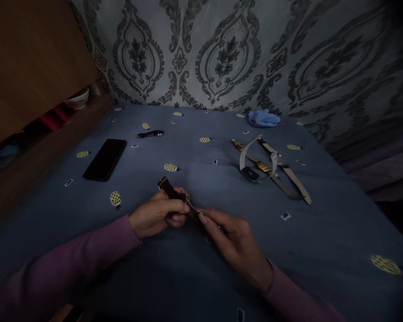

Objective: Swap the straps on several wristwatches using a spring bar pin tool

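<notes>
My left hand (164, 212) is closed around a wristwatch with a dark brown strap (168, 186); the buckle end sticks out past the fingers, and the hand covers much of the case. Its gold-coloured edge shows beside my left thumb. Between the fingertips of my right hand (235, 237) is a slim metal tool (195, 208), its tip at the watch case. Whether the tip touches the case, and the tool's exact kind, I cannot make out. The other end of the strap seems to hang down between the hands, in shadow.
On the blue tablecloth (147, 264), a black smartphone (105, 160) lies left and a small dark object with a shiny end (150, 133) behind it. Several watches, including a white-strapped one (250, 173) and a gold one (263, 167), lie right. A blue crumpled cloth (263, 118) sits near the wall.
</notes>
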Motion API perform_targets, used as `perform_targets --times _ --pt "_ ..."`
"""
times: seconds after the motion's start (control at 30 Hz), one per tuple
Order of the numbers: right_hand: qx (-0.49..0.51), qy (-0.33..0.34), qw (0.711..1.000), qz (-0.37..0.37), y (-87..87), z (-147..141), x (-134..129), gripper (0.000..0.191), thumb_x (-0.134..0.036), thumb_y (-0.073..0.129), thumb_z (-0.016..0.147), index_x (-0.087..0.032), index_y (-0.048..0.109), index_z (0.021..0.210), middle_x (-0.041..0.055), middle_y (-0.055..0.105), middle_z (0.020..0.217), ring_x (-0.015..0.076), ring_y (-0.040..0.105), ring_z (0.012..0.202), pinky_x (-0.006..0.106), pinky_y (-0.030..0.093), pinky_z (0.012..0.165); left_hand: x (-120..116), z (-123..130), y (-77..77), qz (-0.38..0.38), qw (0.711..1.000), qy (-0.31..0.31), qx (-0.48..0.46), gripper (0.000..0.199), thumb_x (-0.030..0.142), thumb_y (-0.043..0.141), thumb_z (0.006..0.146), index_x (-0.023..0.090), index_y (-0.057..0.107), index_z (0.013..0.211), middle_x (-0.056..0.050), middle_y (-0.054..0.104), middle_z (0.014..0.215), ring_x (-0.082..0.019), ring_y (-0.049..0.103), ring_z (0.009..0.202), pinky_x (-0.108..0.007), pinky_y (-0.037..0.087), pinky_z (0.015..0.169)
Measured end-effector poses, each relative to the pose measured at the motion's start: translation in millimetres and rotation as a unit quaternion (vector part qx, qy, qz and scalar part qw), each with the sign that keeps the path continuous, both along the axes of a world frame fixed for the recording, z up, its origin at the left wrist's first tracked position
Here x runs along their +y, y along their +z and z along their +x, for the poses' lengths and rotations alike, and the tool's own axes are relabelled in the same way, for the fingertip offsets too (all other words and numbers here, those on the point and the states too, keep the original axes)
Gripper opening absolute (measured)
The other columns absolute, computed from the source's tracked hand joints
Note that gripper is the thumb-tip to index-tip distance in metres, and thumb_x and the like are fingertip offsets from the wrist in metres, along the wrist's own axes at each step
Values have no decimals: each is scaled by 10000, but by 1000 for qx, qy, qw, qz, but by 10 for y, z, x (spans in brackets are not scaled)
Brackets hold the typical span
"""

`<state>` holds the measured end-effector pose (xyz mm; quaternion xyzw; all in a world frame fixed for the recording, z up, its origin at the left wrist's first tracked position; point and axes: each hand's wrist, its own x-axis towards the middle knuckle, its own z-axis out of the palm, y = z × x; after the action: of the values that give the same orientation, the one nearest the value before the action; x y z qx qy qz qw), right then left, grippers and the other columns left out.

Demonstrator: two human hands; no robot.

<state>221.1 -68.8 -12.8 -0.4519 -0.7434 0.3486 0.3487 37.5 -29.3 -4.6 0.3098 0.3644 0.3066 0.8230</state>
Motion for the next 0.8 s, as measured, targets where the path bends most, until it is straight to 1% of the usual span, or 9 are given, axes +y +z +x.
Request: perform_targets --times 0.13,0.33,0.53,0.7,0.8 --pt "-9 0 1000 13 29 -16 -8 335 -299 440 977 -167 747 952 13 656 623 148 621 558 231 480 542 -10 8 11 -4 1000 11 3 216 116 647 598 159 455 689 84 412 548 -6 331 431 -167 185 445" --pt "-10 -3 1000 -7 65 -41 -12 345 -289 432 974 -150 743 920 14 652 630 135 587 538 223 451 531 -9 15 24 0 1000 8 4 213 116 649 588 156 460 680 84 413 531 -7 338 427 -166 194 442" --pt "3 -10 1000 -10 38 -35 -21 346 -296 436 973 -142 733 886 -7 581 574 116 523 500 206 411 496 -2 16 21 -6 1000 10 6 215 119 651 572 154 470 681 86 414 527 -6 335 425 -165 194 436" --pt "3 4 1000 2 25 -36 -7 355 -296 430 978 -139 710 828 1 596 593 115 535 514 203 417 508 -2 20 18 -4 1000 7 11 209 120 647 576 151 469 682 81 422 537 -5 350 427 -162 195 439" --pt "-14 17 1000 0 21 -24 5 336 -270 423 983 -138 701 847 10 629 631 115 570 536 200 427 525 -1 21 6 2 1000 5 10 210 118 649 581 152 471 689 81 419 538 -3 337 421 -166 179 435"
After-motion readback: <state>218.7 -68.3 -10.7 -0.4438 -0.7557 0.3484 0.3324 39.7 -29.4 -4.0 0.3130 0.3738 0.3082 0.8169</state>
